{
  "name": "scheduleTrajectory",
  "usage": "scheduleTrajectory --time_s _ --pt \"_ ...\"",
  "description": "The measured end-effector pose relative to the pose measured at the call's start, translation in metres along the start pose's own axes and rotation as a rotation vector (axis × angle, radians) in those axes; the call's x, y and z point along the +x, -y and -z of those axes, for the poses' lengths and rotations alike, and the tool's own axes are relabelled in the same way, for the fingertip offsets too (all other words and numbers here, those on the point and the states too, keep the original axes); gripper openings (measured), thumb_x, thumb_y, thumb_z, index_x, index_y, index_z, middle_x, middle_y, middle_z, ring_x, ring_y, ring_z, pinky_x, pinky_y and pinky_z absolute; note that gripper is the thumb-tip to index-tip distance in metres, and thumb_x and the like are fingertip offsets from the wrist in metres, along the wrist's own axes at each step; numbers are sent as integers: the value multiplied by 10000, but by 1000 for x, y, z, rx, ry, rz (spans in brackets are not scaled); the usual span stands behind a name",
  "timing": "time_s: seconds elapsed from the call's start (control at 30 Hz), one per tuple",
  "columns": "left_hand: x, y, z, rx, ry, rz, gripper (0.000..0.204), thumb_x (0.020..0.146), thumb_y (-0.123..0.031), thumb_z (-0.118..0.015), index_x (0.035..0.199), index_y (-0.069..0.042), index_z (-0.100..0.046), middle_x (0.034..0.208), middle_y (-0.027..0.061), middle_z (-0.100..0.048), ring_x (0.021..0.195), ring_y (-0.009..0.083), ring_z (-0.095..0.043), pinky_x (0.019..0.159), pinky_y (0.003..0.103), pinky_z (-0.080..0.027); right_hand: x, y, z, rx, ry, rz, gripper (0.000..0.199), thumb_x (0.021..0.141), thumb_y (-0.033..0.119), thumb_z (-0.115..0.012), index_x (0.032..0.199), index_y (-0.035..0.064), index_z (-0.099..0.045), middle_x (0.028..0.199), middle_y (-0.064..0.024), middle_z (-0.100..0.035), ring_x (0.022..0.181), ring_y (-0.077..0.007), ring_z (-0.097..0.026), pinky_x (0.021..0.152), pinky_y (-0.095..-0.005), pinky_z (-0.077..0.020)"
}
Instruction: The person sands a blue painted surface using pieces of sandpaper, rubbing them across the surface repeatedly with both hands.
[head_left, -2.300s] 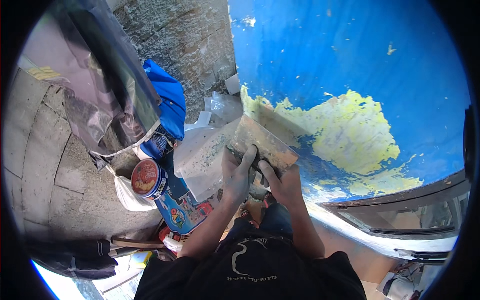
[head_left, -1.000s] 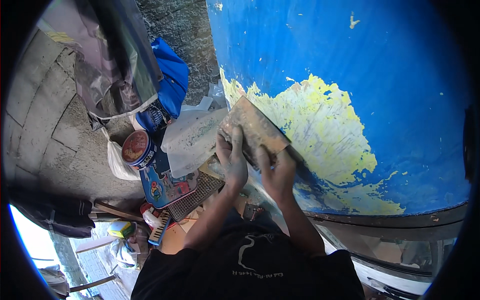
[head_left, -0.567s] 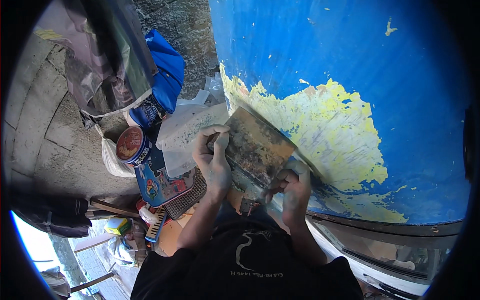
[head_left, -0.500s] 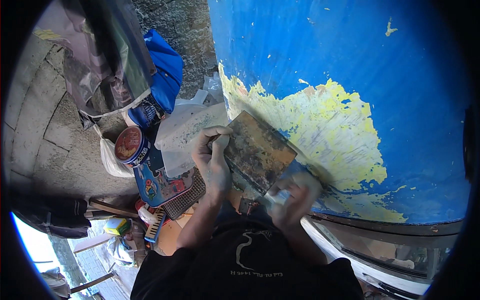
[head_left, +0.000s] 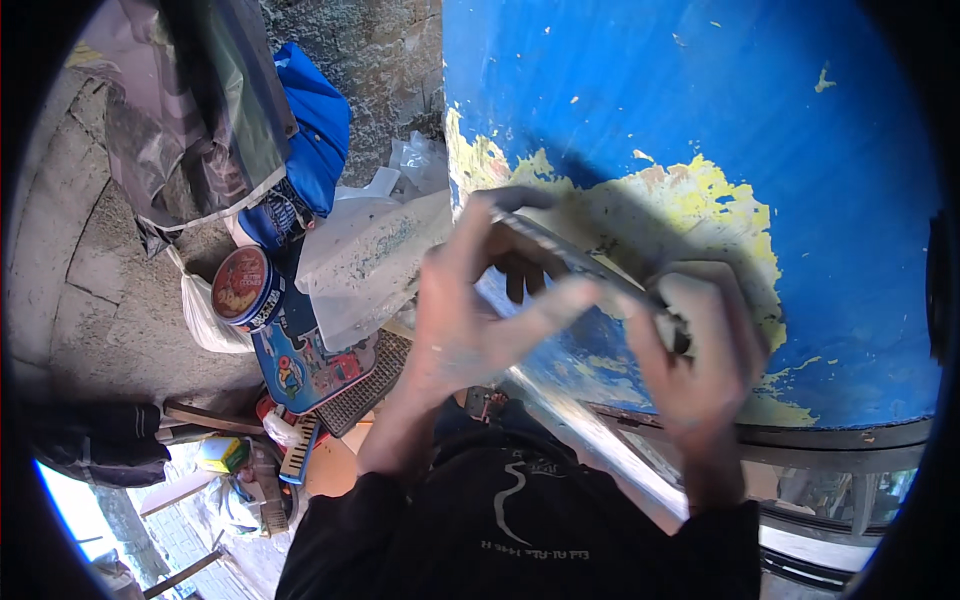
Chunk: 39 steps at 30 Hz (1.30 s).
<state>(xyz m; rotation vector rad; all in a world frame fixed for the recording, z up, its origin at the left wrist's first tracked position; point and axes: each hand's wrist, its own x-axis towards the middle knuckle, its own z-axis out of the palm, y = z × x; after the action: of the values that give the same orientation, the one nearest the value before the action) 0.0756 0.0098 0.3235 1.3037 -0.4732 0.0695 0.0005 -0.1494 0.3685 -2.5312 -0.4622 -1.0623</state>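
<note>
Seen nearly edge-on, a thin, flat rectangular piece (head_left: 577,257) with a stained brown face spans the space between my hands. My left hand (head_left: 462,312) grips its upper left end, with the thumb stretched along the near side. The other end is pinched in my right hand (head_left: 706,345), fingers curled around it. Both hands are somewhat blurred. Behind them stands a blue painted panel (head_left: 650,80), with a pale patch (head_left: 690,205) where the paint has come away to yellow and whitish layers. The piece is held in front of this patch.
On the left are a round tub with a red lid (head_left: 241,285), a blue patterned tray (head_left: 312,365), a dark grid mat (head_left: 365,385) and a translucent sheet (head_left: 365,265). A toy keyboard (head_left: 300,452) lies lower down. A plastic cover (head_left: 190,130) hangs at upper left.
The flat piece has turned from face-on to nearly edge-on. My right hand has moved up and right and now grips its right end. The view has shifted slightly.
</note>
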Motion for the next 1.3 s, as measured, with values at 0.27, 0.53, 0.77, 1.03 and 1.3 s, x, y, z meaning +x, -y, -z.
scheduleTrajectory --time_s 0.27,0.53,0.77,1.03,1.3 --pt "17 15 -5 538 83 -341 460 667 -139 -829 1022 -27 -559 685 7 -537 594 80 -472 529 233 -392 30 11 18 -427 352 141 282 783 152 -668 1025 71 -549 831 -87 -588 661 -263 -613 560 -360 -485" --pt "32 13 1 425 69 -426 543 628 -111 -829 1054 -3 -510 889 113 -525 683 201 -575 599 319 -494 47 24 15 -574 481 147 323 775 126 -646 1076 79 -537 785 -53 -590 633 -231 -625 541 -327 -492" --pt "36 37 10 364 163 -666 405 708 -52 -752 1044 -31 -525 806 100 -572 639 235 -599 575 310 -495 30 22 -3 -609 481 184 358 775 99 -624 1124 97 -544 768 -58 -588 567 -230 -613 500 -336 -484" --pt "36 37 17 387 241 -717 295 707 -128 -738 913 -34 -551 783 91 -567 653 240 -586 554 328 -485 17 13 -13 -745 437 231 106 813 196 -588 903 172 -538 759 -4 -570 464 -107 -547 372 -283 -396" --pt "42 31 14 369 67 -893 319 698 -164 -759 914 -42 -559 767 84 -552 592 194 -567 518 301 -471 33 46 13 -818 480 170 315 811 139 -635 1116 100 -568 937 -104 -640 704 -280 -640 588 -370 -481"
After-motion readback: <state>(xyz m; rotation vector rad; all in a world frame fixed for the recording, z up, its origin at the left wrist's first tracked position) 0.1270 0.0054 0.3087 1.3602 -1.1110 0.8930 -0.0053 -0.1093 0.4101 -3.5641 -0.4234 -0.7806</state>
